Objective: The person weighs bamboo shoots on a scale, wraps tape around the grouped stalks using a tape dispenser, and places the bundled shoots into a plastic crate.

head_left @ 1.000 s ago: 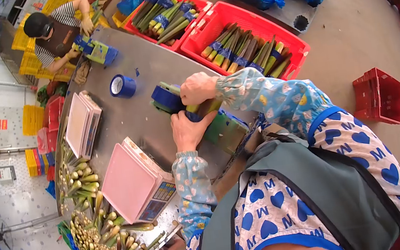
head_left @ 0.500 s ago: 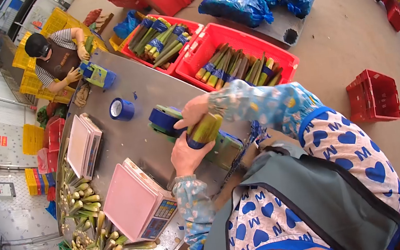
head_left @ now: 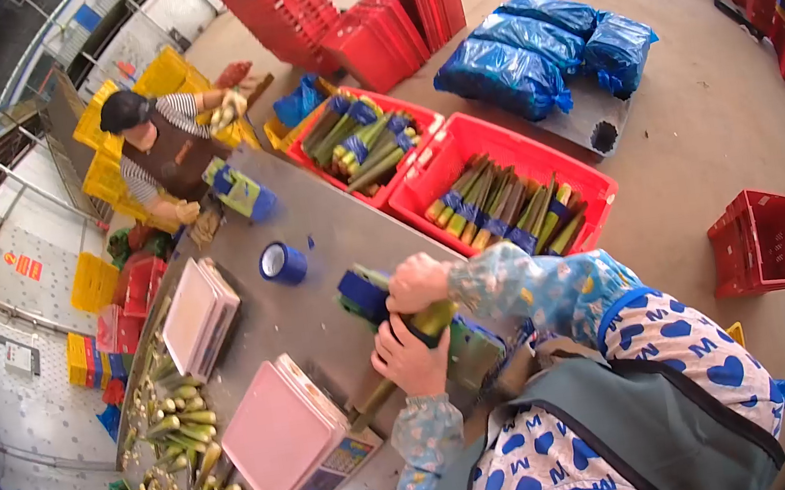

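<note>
My left hand [head_left: 410,357] is wrapped round a bundle of green stalks [head_left: 434,319], which lies tilted over a green tape dispenser [head_left: 474,353]. Close above it, my right hand [head_left: 417,281] is closed beside the dispenser's blue tape roll [head_left: 363,294], its knuckles up; what its fingers pinch is hidden. Part of the bundle is covered by my left hand. A loose blue tape roll [head_left: 283,263] stands on the metal table [head_left: 311,226], to the left of the dispenser.
Two pink-topped scales [head_left: 274,434] [head_left: 194,321] stand at left, near loose stalks [head_left: 183,426]. Red crates [head_left: 605,202] [head_left: 431,126] of taped bundles adjoin the table's far edge. Across it, a co-worker [head_left: 166,146] holds pale stalks near another dispenser [head_left: 242,190]. Blue bags [head_left: 499,77] lie beyond.
The view has shifted, showing more of the far floor. Both my hands stay at the bundle, turning it slightly at the dispenser. The co-worker's raised hand now holds pale stalks.
</note>
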Action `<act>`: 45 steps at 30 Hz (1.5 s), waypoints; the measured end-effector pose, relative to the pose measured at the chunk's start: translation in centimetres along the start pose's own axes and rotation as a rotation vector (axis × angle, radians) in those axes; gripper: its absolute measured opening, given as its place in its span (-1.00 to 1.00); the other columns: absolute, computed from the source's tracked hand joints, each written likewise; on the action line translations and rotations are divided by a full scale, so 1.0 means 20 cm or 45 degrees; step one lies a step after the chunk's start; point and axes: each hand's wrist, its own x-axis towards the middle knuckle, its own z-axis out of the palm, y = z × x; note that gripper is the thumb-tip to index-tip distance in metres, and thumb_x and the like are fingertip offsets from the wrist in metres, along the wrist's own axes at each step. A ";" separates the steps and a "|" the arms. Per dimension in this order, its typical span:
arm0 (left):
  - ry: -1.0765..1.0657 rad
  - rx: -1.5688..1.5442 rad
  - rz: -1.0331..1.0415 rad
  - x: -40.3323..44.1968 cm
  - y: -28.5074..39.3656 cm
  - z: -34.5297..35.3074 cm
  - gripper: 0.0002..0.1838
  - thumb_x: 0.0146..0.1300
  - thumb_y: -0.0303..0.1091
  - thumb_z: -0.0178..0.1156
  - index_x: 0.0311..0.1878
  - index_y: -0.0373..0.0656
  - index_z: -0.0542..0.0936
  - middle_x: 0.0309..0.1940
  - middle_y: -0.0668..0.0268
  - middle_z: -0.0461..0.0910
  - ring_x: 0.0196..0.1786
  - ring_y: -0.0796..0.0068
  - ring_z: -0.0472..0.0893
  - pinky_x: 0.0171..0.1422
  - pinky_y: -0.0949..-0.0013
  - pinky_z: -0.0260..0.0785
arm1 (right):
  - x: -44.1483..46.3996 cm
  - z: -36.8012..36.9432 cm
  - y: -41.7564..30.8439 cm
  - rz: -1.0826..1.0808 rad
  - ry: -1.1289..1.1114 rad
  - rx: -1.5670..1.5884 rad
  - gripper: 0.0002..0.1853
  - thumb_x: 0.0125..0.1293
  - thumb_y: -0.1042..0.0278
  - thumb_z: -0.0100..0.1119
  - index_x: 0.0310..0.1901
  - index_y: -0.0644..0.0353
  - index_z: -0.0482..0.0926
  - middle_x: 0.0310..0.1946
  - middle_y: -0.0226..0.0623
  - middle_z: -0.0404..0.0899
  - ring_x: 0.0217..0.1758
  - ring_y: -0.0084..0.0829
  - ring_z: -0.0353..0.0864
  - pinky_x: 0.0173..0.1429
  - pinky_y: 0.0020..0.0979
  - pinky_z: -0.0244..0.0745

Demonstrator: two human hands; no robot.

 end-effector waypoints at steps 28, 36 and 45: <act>-0.264 -0.247 0.092 0.06 -0.05 -0.07 0.03 -0.16 0.07 0.57 0.36 -0.21 0.34 0.04 0.14 0.45 0.05 0.09 0.54 0.07 0.08 0.45 | 0.12 0.08 0.15 0.084 -0.251 0.184 -0.56 0.31 -0.01 -0.01 -0.03 0.04 0.75 -0.09 -0.07 0.73 0.05 -0.06 0.69 0.15 -0.11 0.56; -0.687 -0.749 -0.064 0.21 -0.22 -0.11 0.06 -0.17 0.20 0.57 0.35 -0.20 0.40 0.11 -0.04 0.56 0.20 -0.04 0.56 0.29 0.08 0.44 | -0.09 0.15 0.34 -0.723 0.272 0.213 -0.70 0.48 0.22 -0.09 0.12 0.10 0.51 0.07 -0.08 0.55 0.05 0.01 0.60 0.12 -0.08 0.54; -0.126 -0.295 0.185 -0.09 -0.28 -0.27 -0.06 -0.15 0.02 0.57 0.36 -0.07 0.46 0.14 0.17 0.48 0.20 0.15 0.52 0.25 0.08 0.41 | -0.01 0.10 0.32 -0.212 -0.065 0.422 -0.49 0.41 -0.06 -0.19 0.17 0.02 0.60 0.00 0.03 0.67 0.13 0.02 0.62 0.26 -0.12 0.46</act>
